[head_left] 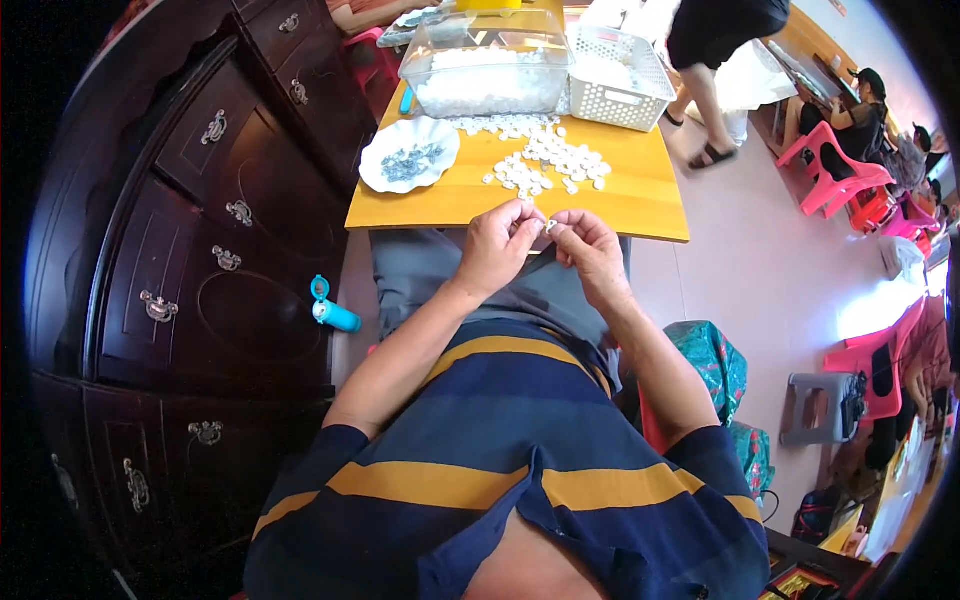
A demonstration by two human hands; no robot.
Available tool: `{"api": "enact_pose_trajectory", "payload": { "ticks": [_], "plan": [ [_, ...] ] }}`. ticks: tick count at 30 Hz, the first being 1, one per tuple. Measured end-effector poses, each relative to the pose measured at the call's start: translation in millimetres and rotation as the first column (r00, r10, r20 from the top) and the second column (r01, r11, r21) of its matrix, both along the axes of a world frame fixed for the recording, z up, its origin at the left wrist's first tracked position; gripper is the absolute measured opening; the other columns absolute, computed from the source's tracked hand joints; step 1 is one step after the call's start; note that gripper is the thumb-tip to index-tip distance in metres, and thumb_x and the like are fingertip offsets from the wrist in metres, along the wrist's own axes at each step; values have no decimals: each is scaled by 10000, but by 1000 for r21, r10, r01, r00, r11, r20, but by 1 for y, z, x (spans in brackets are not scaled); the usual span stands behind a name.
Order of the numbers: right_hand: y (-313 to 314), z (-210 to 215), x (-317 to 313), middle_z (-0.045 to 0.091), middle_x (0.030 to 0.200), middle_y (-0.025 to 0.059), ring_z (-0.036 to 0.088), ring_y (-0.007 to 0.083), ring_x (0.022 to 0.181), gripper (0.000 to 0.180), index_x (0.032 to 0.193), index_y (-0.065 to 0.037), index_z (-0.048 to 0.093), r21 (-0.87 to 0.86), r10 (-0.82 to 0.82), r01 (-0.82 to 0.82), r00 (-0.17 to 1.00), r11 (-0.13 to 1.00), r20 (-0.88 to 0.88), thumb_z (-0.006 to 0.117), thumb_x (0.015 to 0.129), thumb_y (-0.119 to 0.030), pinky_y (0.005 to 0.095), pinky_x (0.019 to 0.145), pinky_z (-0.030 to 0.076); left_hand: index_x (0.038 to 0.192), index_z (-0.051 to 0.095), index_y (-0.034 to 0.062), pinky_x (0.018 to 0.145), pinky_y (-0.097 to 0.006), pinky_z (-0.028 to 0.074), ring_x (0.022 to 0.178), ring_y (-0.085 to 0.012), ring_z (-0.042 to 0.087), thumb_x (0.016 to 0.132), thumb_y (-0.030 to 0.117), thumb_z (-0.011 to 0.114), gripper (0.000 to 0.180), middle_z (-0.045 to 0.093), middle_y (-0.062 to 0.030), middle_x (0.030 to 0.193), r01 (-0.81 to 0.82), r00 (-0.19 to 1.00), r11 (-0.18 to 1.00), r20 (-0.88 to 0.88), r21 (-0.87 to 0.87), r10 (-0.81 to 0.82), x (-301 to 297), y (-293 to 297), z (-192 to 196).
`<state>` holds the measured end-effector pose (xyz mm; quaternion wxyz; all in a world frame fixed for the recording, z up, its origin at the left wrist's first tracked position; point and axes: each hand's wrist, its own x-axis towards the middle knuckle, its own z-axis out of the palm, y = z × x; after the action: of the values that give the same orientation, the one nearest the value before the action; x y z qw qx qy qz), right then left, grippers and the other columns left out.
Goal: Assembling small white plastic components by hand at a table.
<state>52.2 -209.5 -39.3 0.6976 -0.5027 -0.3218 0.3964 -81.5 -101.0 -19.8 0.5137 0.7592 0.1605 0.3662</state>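
White small part (549, 227) — a tiny pale piece, too small for its shape to be told — is pinched between the fingertips of both hands just over the near edge of the table (640, 205), above the lap. In the head view, the left hand (497, 248) is curled with its fingertips brought together on the piece, and the right hand (590, 250) meets it from the other side, its grip likewise closed on the same piece; whether a second piece is held there cannot be told.

On the table beyond the hands, a loose heap of white pieces (545, 160) is spread, and to its left a white scalloped dish (409, 155) is set with small grey bits in it. Further back, a clear plastic tub (487, 68) filled with more white pieces stands beside a white perforated basket (617, 75). A dark wooden cabinet (200, 250) runs along the left, with a blue bottle (333, 310) on the floor beside it.

The step in hand is judged to be fine finger work on a single piece. A steady two-handed pinch is called for next — and room on the table for the piece to be set down.
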Motion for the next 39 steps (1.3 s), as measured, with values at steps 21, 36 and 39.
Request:
{"api": "enact_pose_trajectory", "payload": {
  "ticks": [21, 36, 39],
  "plan": [
    [-1, 0, -1, 627, 763, -41, 529, 26, 634, 84, 998, -55, 665, -21, -31, 32, 997, 999, 67, 673, 931, -103, 172, 575, 414, 910, 656, -16, 611, -272, 515, 652, -101, 622, 915, 43, 632, 64, 674, -55, 759, -71, 996, 972, -45, 226, 83, 1, 3, -7],
    [4, -6, -1, 662, 791, -2, 557, 49, 657, 54, 952, -19, 665, -22, -55, 58, 992, 998, 110, 675, 906, -44, 187, 607, 448, 870, 645, -17, 624, -337, 517, 672, -245, 663, 864, 31, 643, 48, 670, -155, 756, -115, 989, 913, -43, 392, 143, 1, -2, 0],
    [5, -9, 2, 662, 788, 0, 559, 53, 653, 58, 954, -20, 664, -23, -63, 65, 992, 998, 107, 676, 903, -43, 189, 601, 446, 886, 651, -14, 622, -328, 518, 666, -225, 662, 864, 36, 652, 55, 678, -141, 764, -111, 988, 916, -59, 385, 145, 4, -1, -3]
  ]
}}
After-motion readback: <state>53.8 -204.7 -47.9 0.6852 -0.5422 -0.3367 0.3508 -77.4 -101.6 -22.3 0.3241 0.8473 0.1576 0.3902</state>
